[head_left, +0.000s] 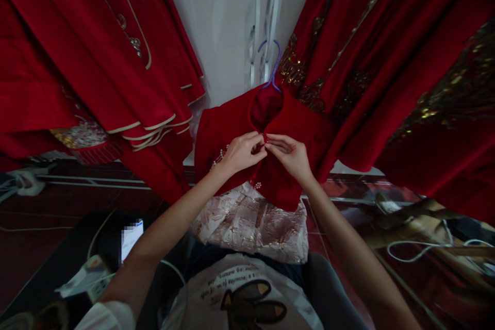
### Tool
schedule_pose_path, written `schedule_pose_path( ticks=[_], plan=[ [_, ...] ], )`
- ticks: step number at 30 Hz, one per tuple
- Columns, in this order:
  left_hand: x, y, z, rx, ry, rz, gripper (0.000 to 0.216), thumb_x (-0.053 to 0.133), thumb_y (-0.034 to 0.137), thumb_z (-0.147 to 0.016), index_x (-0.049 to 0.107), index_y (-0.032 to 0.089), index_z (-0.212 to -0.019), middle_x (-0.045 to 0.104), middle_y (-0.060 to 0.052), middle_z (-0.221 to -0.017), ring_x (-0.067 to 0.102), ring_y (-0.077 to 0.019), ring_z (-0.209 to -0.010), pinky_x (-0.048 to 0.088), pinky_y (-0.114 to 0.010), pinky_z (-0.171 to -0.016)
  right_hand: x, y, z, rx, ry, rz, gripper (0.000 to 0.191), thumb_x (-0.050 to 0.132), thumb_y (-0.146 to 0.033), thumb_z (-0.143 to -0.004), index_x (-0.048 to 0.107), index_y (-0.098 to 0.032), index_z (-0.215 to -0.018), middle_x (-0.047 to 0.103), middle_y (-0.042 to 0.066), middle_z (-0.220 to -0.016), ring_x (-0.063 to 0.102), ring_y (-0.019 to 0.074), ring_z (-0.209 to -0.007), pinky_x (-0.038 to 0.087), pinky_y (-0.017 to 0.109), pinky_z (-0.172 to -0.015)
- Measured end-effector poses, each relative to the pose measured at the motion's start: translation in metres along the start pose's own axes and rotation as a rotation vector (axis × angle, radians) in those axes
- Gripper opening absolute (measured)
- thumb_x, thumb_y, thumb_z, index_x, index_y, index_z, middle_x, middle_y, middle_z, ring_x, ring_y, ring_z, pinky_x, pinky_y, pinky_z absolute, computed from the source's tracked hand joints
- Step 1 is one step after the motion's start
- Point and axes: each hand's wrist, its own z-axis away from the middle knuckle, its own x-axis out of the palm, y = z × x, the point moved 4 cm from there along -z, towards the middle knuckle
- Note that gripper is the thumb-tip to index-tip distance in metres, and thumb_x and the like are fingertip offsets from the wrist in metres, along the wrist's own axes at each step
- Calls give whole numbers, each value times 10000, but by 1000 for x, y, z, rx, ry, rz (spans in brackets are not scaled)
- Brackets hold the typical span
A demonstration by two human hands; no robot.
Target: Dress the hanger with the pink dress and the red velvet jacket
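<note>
A short red jacket (301, 118) hangs in front of me on a purple hanger (275, 69). At its front opening, just below the neckline, my left hand (245, 152) and my right hand (290, 157) meet with fingertips pinched on the red fabric edge. The small fastening between the fingers is mostly hidden. Beaded trim shows beside my left hand, and a flower-shaped ornament (258, 185) sits lower on the front edge. Below the jacket hangs a pale pink brocade cloth (251, 221) with a metallic sheen, reaching down to my lap.
Red garments (127, 62) with pale piping hang at the left. More red garments (371, 82) with gold sequins hang at the right. A lit phone (131, 240) and a power strip (96, 276) lie on a dark surface at lower left. White cable (417, 250) loops at right.
</note>
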Motion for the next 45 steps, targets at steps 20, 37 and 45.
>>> schedule_pose_path(
  ticks=[20,37,45],
  plan=[
    [17,-22,6,20,103,15,148,537,278,-911,672,226,-942,658,-42,-925,635,-148,-855,509,-242,-768,9,6,-11,-146,136,154,235,634,-220,-769,615,-217,-1003,658,36,-1018,645,155,-956,561,325,-893],
    [40,1,53,-568,44,1066,475,384,491,-961,540,242,-1334,491,-122,-1443,632,-225,-1079,597,-255,-657,-33,10,47,193,-79,454,541,597,-270,-833,459,-208,-1353,633,112,-1237,664,232,-1041,555,386,-875],
    [9,8,78,-547,456,447,207,560,306,-902,645,212,-1065,599,-64,-1126,567,-75,-705,445,-166,-541,-56,-69,59,63,20,252,232,691,-265,-813,645,-250,-1040,675,31,-978,652,146,-900,540,254,-799]
  ],
)
